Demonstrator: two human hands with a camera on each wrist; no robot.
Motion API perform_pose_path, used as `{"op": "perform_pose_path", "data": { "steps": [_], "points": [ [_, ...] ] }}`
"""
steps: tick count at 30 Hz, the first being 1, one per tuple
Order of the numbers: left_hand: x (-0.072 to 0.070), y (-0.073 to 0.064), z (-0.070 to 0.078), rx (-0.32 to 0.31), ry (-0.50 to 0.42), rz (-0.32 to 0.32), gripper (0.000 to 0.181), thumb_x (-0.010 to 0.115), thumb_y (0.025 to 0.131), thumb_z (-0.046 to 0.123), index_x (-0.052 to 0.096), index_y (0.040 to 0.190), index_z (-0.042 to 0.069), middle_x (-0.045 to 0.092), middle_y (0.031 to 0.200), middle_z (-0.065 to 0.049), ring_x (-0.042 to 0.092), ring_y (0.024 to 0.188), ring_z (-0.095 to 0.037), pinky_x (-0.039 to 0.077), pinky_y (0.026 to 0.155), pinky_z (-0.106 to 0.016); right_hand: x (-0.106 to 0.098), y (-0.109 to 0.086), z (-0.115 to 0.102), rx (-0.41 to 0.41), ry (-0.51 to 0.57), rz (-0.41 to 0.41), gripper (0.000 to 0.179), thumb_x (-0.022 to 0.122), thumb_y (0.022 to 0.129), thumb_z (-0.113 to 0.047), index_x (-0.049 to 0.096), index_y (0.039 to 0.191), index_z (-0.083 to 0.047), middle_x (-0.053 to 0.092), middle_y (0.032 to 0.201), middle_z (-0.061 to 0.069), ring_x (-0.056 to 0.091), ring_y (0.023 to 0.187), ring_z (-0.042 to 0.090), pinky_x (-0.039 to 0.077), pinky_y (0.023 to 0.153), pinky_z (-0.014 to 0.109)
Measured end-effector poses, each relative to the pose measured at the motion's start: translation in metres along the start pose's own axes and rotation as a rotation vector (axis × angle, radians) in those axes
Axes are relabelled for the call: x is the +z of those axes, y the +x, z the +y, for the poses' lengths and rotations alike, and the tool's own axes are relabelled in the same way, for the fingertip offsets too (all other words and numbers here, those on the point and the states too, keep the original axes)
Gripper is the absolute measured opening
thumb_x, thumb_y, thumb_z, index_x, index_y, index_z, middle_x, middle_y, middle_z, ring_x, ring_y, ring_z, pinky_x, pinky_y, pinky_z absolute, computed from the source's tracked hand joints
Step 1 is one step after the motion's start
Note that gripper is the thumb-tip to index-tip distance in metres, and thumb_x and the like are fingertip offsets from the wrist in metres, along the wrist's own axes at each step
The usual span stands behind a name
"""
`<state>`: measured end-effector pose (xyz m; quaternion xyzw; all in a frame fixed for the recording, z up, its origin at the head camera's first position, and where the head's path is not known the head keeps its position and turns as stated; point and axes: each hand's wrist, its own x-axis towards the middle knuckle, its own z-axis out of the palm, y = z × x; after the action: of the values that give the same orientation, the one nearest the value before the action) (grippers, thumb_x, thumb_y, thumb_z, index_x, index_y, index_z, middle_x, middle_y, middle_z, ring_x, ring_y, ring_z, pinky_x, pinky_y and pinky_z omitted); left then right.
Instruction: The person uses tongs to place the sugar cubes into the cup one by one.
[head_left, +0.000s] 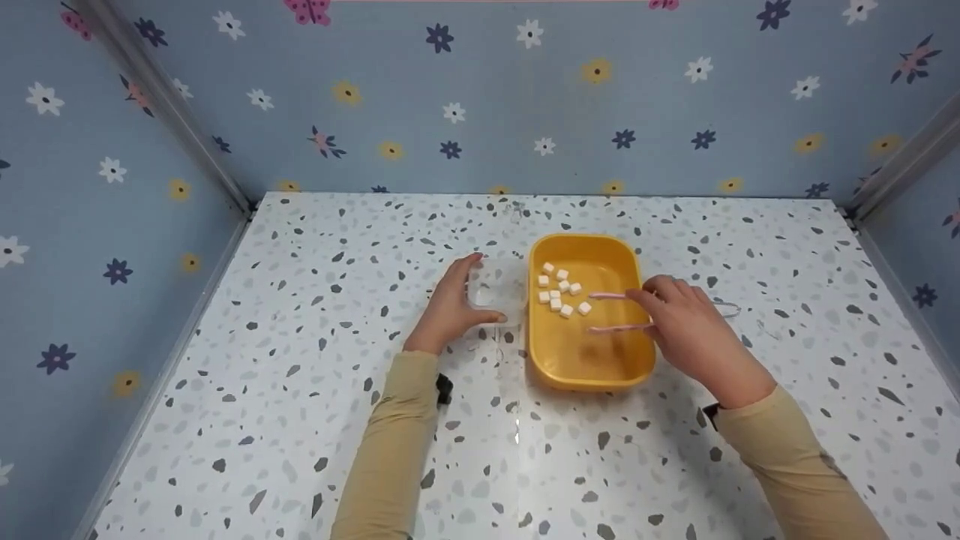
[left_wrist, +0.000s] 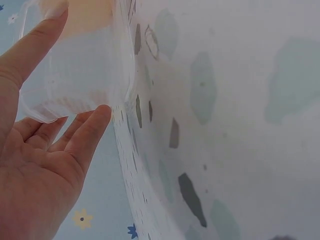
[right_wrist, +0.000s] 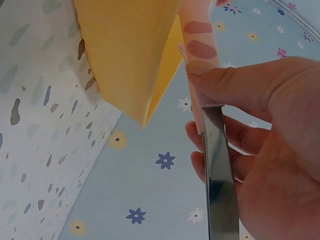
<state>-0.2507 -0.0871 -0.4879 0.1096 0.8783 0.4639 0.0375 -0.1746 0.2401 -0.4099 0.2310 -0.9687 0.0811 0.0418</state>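
Observation:
My left hand [head_left: 444, 309] holds a clear plastic container [head_left: 496, 285] on the table, thumb on the near side and fingers on the far side. In the left wrist view the see-through wall of the container [left_wrist: 80, 60] sits between thumb and fingers. Right beside it is a yellow tray [head_left: 592, 385] with several small white cubes [head_left: 564, 286] at its left side. My right hand [head_left: 694, 330] grips metal tongs [right_wrist: 220, 175] with pink ends, thumb pressing on the pink part. Over the tray the tong tips [head_left: 609, 295] are spread apart, with nothing between them, just right of the cubes.
The speckled white table [head_left: 300, 420] reaches back to a blue flowered wall panel [head_left: 495, 90]. More flowered panels stand at the left and right, joined by grey metal corner strips [head_left: 161, 97].

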Motion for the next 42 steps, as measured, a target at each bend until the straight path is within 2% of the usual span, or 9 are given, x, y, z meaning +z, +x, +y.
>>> {"op": "perform_pose_path", "data": {
  "steps": [12, 19, 27, 39, 42],
  "points": [
    [0.0, 0.0, -0.002, 0.018, -0.006, 0.005, 0.102, 0.09, 0.063, 0.027, 0.034, 0.147, 0.015, 0.04, 0.143, -0.002, 0.036, 0.132, -0.018, 0.03, 0.111, -0.031, 0.0, 0.011, 0.001, 0.018, -0.036, -0.018, 0.048, 0.076, 0.078, 0.001, 0.06, 0.123, -0.007, 0.053, 0.112, 0.013, 0.049, 0.099, 0.031, 0.045, 0.09, 0.047],
    [0.0, 0.0, -0.003, 0.032, 0.001, 0.004, 0.102, 0.09, 0.064, 0.025, 0.033, 0.147, 0.01, 0.04, 0.143, -0.003, 0.037, 0.131, -0.019, 0.034, 0.109, -0.031, -0.001, 0.017, 0.004, -0.027, -0.049, -0.017, 0.047, 0.076, 0.077, 0.002, 0.061, 0.121, -0.004, 0.052, 0.109, 0.013, 0.049, 0.097, 0.032, 0.045, 0.085, 0.049],
    [0.0, 0.001, -0.003, 0.027, -0.018, 0.003, 0.102, 0.09, 0.064, 0.025, 0.034, 0.147, 0.012, 0.041, 0.142, -0.003, 0.037, 0.131, -0.019, 0.036, 0.108, -0.031, -0.001, 0.027, 0.003, 0.007, -0.05, -0.061, 0.045, 0.077, 0.078, -0.002, 0.063, 0.12, -0.006, 0.054, 0.112, 0.011, 0.049, 0.101, 0.032, 0.044, 0.093, 0.05],
    [0.0, 0.0, -0.003, 0.015, -0.028, 0.007, 0.102, 0.09, 0.064, 0.024, 0.033, 0.148, 0.014, 0.04, 0.143, -0.001, 0.037, 0.131, -0.018, 0.034, 0.109, -0.031, 0.001, 0.032, 0.002, -0.061, -0.138, -0.057, 0.041, 0.076, 0.079, -0.002, 0.063, 0.118, -0.002, 0.055, 0.11, 0.015, 0.049, 0.099, 0.034, 0.044, 0.093, 0.05],
    [0.0, -0.001, -0.002, 0.016, -0.026, 0.004, 0.102, 0.09, 0.064, 0.024, 0.033, 0.148, 0.014, 0.04, 0.143, -0.001, 0.037, 0.131, -0.018, 0.035, 0.108, -0.031, 0.002, 0.034, 0.002, -0.056, -0.16, -0.062, 0.04, 0.075, 0.08, -0.002, 0.063, 0.118, -0.002, 0.055, 0.111, 0.014, 0.048, 0.101, 0.034, 0.043, 0.095, 0.049]
  ]
}}
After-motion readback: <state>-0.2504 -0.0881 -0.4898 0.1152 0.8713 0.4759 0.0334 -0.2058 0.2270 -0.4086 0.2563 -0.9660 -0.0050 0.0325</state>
